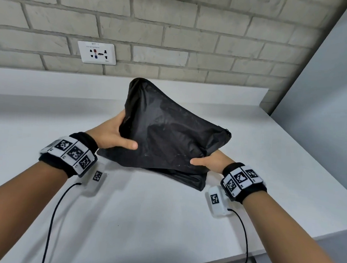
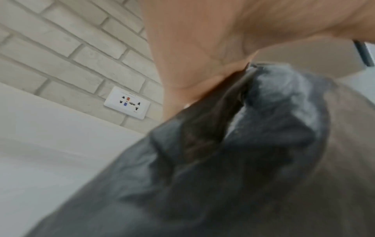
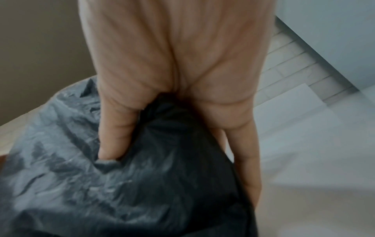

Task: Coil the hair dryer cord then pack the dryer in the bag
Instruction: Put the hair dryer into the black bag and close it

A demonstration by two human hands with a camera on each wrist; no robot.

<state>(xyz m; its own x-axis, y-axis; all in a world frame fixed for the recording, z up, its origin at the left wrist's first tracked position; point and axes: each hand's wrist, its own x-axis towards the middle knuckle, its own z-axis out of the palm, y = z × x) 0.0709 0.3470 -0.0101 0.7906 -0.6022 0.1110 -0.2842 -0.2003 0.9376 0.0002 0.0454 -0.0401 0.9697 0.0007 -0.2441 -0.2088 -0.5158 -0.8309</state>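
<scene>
Head view shows the black bag (image 1: 168, 131) held up over the white table (image 1: 142, 221), tilted, with its far corner raised toward the wall and its near lower corner at or just above the tabletop; contact there cannot be told. A zipper end shows at its right corner. The bag bulges, but what is inside it is hidden, and no dryer or cord shows in any view.

The left hand (image 1: 115, 134) grips the bag's left edge, thumb on top of the fabric and fingers wrapped behind it. The right hand (image 1: 207, 162) clamps the near right edge, thumb on top and fingers underneath. The right wrist view confirms this: the thumb (image 3: 115, 136) presses into the crinkled fabric while the fingers run along the other side. The left wrist view is blurred, showing the palm against dark folds.

Both wrists wear black bands with square-patterned markers. On the brick wall (image 1: 174, 29) behind the table sits a white outlet (image 1: 96, 52).
</scene>
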